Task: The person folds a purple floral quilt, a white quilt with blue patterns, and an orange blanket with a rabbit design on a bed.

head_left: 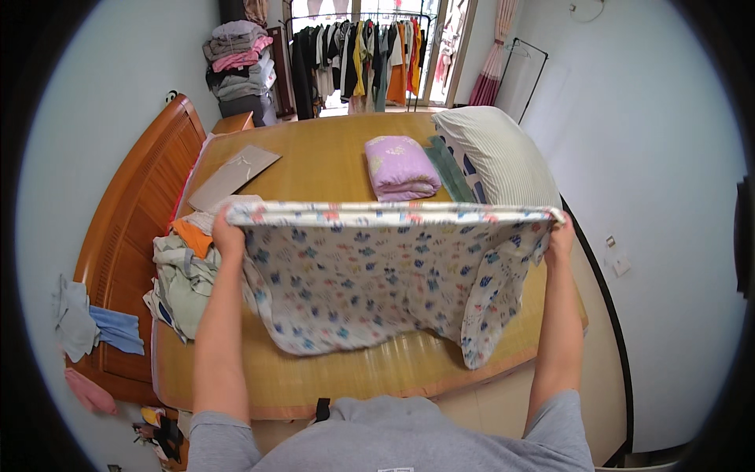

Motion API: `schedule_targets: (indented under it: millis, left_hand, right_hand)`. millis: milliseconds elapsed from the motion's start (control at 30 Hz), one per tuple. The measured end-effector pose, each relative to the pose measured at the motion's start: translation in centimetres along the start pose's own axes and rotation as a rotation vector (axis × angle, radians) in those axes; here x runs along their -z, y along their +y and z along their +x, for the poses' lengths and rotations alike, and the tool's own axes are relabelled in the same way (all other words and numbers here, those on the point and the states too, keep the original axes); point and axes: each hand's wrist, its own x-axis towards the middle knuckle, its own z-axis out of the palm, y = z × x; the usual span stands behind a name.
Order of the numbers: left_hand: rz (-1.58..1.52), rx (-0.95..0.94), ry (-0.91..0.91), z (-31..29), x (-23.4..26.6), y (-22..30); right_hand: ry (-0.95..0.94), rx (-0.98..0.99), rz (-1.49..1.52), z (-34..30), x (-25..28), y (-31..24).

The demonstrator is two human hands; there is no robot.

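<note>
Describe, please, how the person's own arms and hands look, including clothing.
Short, plain grey sleeves leave both forearms uncovered. The left hand and right hand are bare; no gloves, watch or bracelet can be seen.

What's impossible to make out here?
All in the head view:
Part of the glossy tan bed mat: hidden behind the white cloth with blue and red print.
Left hand and right hand fingertips: hidden by cloth and the hands themselves.
Black object, far right: cut off by the picture's dark rim.
</note>
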Motion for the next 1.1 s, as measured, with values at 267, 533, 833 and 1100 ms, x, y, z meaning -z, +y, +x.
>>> schedule_targets:
  millis: [267, 533, 833, 1100]
  left_hand:
    - [-0.255, -0.251, 0.054, 2.8, 10.7, 6.7]
    - [0.112, -0.150, -0.557, -16.4, 16.6, -6.4]
    - [0.498, 0.188, -1.107, -35.5, 15.0, -13.7]
    - [0.553, 0.338, -1.172, -35.4, 14.2, -14.9]
  right_hand:
    - [0.048, 0.397, -0.188, -1.1, 0.3, -9.3]
    - [-0.179, 0.254, -0.686, -11.6, 10.2, -1.8]
    - [-0.206, -0.149, -1.082, -23.3, 20.9, 14.2]
    - [-0.188, -0.473, -1.245, -29.2, 22.6, 19.3]
